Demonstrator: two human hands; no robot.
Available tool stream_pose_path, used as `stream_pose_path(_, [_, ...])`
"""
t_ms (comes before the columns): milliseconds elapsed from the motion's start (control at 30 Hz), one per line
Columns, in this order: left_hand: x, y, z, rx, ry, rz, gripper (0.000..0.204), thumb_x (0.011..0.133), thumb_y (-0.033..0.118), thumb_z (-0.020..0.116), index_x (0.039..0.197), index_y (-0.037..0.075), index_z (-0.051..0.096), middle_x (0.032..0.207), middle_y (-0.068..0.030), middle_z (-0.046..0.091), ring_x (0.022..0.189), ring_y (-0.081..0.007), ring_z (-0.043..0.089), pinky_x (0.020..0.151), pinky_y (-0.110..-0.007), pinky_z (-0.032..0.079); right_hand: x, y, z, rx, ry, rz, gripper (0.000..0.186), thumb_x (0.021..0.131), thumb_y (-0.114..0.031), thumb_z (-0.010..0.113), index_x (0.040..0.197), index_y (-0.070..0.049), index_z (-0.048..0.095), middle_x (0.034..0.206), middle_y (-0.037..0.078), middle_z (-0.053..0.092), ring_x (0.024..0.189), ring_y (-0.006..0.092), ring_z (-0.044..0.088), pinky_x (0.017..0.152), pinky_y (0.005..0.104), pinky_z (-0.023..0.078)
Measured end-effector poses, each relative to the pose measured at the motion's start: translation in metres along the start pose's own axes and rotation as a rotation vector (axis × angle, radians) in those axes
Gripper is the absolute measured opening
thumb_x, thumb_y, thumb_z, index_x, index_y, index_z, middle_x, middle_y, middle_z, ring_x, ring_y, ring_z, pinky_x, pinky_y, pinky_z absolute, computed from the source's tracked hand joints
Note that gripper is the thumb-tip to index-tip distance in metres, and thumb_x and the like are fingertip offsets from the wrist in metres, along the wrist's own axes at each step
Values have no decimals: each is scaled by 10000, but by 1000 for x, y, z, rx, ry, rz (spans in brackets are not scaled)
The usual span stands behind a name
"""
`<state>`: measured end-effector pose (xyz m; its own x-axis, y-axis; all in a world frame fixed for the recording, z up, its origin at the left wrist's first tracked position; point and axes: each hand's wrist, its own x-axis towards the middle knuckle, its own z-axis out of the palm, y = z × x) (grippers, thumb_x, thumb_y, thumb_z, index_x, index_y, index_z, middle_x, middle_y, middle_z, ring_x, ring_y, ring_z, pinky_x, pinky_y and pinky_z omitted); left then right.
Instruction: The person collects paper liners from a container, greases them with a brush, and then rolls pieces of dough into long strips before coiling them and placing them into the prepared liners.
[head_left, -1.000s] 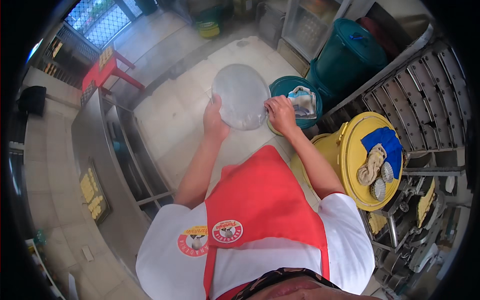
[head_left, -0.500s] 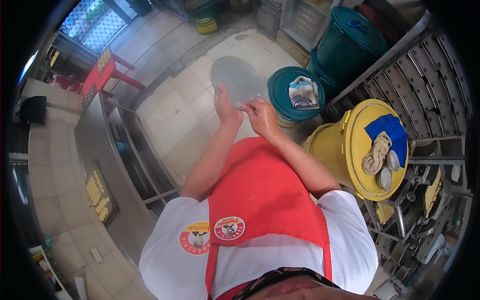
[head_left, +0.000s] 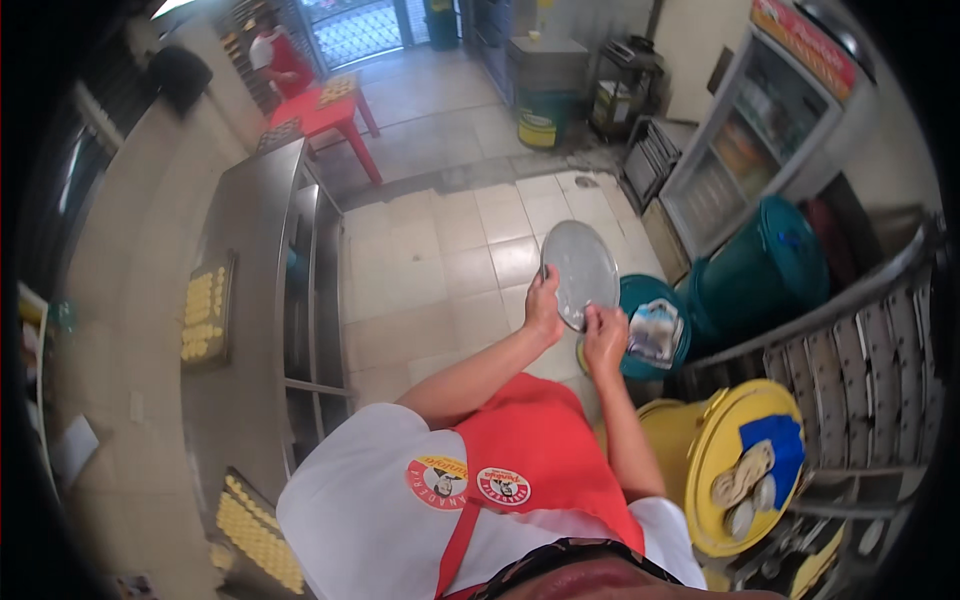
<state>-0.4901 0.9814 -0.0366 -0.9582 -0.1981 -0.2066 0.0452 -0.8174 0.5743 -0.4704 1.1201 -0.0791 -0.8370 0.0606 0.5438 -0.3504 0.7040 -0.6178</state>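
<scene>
Here, round grey plate (head_left: 580, 268) up over floor (head_left: 410, 300), just past both hands, looks taller than wide. Left hand (head_left: 543, 310): grip closed on left edge. Right hand (head_left: 606, 338): fingers at low right edge; pinch or just touch, cannot tell. Neither hand nearer.

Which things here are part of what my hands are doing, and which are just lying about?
In use:
round grey tray
left hand, holding it
right hand, at its near edge

Apparently just lying about:
blue cloth, beige cloth and small tins on the yellow bin
small yellow pieces on the steel table
green bin
</scene>
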Motion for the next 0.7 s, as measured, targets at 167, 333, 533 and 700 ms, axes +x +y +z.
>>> stream_pose_path(167, [-10, 13, 19, 64, 57, -179, 457, 1103, 353, 501, 1432, 39, 458, 1304, -125, 574, 1147, -277, 609, 1027, -456, 507, 17, -50, 1, 348, -143, 264, 163, 864, -151, 793, 947, -12, 776, 866, 146, 663, 754, 255, 653, 695, 364, 517])
stream_pose_path(333, [30, -15, -6, 9, -14, -49, 472, 1085, 360, 546, 1408, 23, 483, 1268, -113, 609, 1173, -263, 600, 1017, -432, 504, 24, -32, -1, 449, -121, 217, 133, 860, -105, 794, 906, 11, 747, 827, 99, 639, 761, 184, 617, 722, 300, 508])
stream_pose_path(533, [17, -17, 16, -29, -130, -148, 476, 1118, 306, 428, 1499, 22, 390, 1427, -168, 533, 1296, -338, 559, 1077, -484, 486, 33, 16, -19, -23, 41, 170, 143, 814, -214, 801, 848, -83, 754, 904, 81, 685, 898, 295, 640, 798, 430, 467])
stream_pose_path(700, [25, -32, 39, 88, -205, -161, 510, 1098, 359, 475, 1504, 60, 406, 1440, -160, 544, 1299, -353, 566, 1099, -530, 470, 31, -12, -33, 24, 141, 193, 176, 818, -245, 805, 852, -80, 754, 881, 93, 685, 896, 292, 639, 796, 432, 473])
